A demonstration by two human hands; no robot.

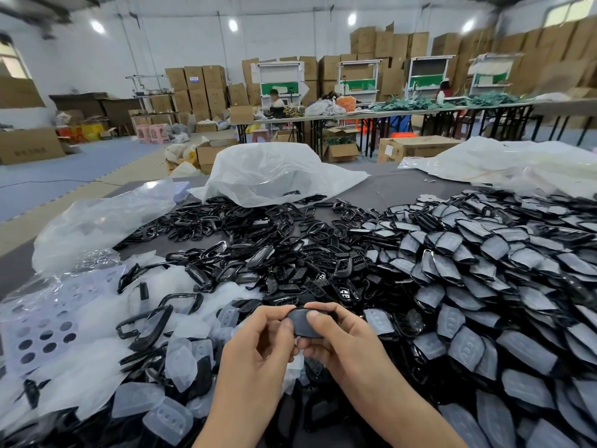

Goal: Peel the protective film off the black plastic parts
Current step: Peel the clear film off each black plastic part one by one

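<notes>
Both hands meet over the table's near middle around one black plastic part (302,324) whose face is covered by greyish film. My left hand (261,342) pinches its left edge between thumb and fingers. My right hand (339,334) grips the part from the right, thumb pressed on its top face. To the right lies a big heap of film-covered black parts (504,270). Bare black frames and parts (258,250) are spread over the middle. Peeled translucent film pieces (174,367) lie at the lower left.
A perforated clear sheet (45,331) and a crumpled plastic bag (97,221) sit at the left. A large white bag (274,173) stands behind the parts, another bag (504,163) at the far right. Beyond are tables, cardboard boxes and a seated person (275,98).
</notes>
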